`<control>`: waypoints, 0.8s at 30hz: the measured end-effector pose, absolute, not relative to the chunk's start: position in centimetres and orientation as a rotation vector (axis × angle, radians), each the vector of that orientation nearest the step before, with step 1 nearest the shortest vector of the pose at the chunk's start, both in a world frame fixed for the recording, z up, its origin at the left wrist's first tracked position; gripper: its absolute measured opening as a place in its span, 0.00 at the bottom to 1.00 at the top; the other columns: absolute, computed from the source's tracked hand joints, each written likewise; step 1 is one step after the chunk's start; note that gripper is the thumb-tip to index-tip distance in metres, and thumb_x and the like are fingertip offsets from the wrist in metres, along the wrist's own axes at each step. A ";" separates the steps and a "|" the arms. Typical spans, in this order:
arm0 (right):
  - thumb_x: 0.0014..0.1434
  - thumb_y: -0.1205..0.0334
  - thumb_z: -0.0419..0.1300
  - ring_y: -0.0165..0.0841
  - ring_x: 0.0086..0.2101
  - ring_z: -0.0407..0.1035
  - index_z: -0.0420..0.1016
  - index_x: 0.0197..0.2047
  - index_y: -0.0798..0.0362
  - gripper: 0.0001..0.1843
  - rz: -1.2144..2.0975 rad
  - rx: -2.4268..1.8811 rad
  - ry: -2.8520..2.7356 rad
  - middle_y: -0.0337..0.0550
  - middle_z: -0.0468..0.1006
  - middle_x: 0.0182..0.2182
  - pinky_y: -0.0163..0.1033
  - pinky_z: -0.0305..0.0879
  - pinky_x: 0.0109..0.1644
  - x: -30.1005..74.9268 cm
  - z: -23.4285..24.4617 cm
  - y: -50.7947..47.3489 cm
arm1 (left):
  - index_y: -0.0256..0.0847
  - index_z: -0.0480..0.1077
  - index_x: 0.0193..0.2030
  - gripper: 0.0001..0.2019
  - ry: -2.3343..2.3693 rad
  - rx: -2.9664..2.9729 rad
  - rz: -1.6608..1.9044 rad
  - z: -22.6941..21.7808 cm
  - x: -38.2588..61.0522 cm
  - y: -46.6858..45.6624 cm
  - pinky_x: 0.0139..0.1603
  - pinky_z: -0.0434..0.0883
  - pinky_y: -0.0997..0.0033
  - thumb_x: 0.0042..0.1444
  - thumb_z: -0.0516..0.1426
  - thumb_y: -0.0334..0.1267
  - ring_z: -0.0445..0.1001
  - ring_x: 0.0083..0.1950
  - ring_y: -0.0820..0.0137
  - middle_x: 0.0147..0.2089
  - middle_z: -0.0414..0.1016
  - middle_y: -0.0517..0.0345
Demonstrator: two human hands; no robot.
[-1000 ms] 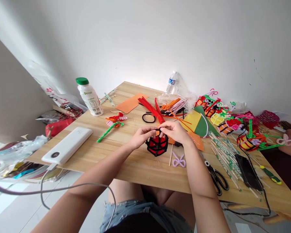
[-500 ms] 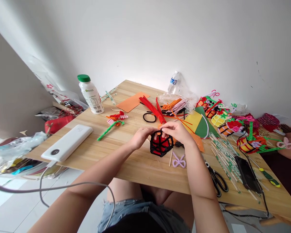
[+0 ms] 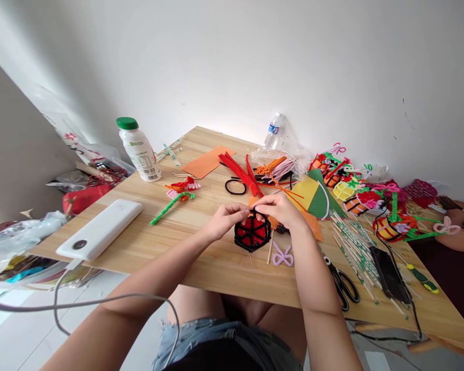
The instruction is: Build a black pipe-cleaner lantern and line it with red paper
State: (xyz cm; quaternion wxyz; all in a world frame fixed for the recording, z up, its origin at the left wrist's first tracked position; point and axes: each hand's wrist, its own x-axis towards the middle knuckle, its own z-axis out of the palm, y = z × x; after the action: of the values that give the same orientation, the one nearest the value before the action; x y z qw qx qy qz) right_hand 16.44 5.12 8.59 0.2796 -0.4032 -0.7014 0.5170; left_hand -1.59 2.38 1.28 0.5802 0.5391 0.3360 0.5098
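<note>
Between my two hands is a red lantern-like craft piece [image 3: 252, 234] with a black pipe-cleaner frame, its spoked face turned toward me. My left hand [image 3: 230, 219] pinches the black top edge from the left. From the right, my right hand [image 3: 276, 208] pinches the same edge, fingertips close to the left ones. Behind my hands lies a bundle of red pipe cleaners [image 3: 237, 172], with a black pipe-cleaner ring [image 3: 235, 187] beside it. A lilac pipe-cleaner bow [image 3: 282, 255] rests on the table just below my right hand.
On the left stand a white bottle [image 3: 141, 154] and a white power bank [image 3: 100, 229] with a cable. To the right lie scissors [image 3: 344, 286], wooden sticks [image 3: 358, 257], a phone [image 3: 389, 275], a screwdriver [image 3: 423, 278] and finished colourful lanterns [image 3: 365, 201]. Another person's arm [image 3: 458, 239] shows at the right edge.
The lantern piece has tilted so its round spoked face shows more squarely to me. Both hands keep pinching its top edge. The whole view has shifted slightly.
</note>
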 end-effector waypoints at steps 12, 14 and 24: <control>0.48 0.61 0.64 0.29 0.22 0.69 0.81 0.31 0.58 0.09 1.369 -1.068 -1.871 0.39 0.76 0.19 0.35 0.65 0.29 16.0 8.4 4.9 | 0.33 0.76 0.27 0.19 0.758 1.091 1.210 1.8 -1.6 2.3 0.28 0.65 0.71 0.49 0.60 0.51 0.67 0.23 0.73 0.21 0.72 0.57; 0.48 0.61 0.64 0.29 0.22 0.68 0.82 0.32 0.58 0.10 1.353 -1.065 -1.885 0.39 0.76 0.19 0.35 0.64 0.28 15.9 8.5 4.8 | 0.34 0.75 0.27 0.17 0.770 1.146 1.201 2.0 -1.6 2.1 0.28 0.65 0.73 0.48 0.63 0.49 0.66 0.22 0.75 0.19 0.71 0.59; 0.46 0.62 0.63 0.29 0.23 0.69 0.82 0.31 0.57 0.09 1.240 -1.197 -1.857 0.38 0.77 0.19 0.34 0.64 0.30 15.2 8.6 4.2 | 0.36 0.71 0.26 0.17 0.766 1.111 1.223 2.3 -1.3 2.0 0.31 0.69 0.76 0.35 0.71 0.43 0.71 0.27 0.76 0.26 0.75 0.61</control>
State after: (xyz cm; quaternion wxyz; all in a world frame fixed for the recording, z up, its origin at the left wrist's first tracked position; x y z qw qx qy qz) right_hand 15.17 4.20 8.62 0.2994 -0.4510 -0.6993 0.4668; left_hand -1.27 1.99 2.29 0.6134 0.4818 0.3324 0.5303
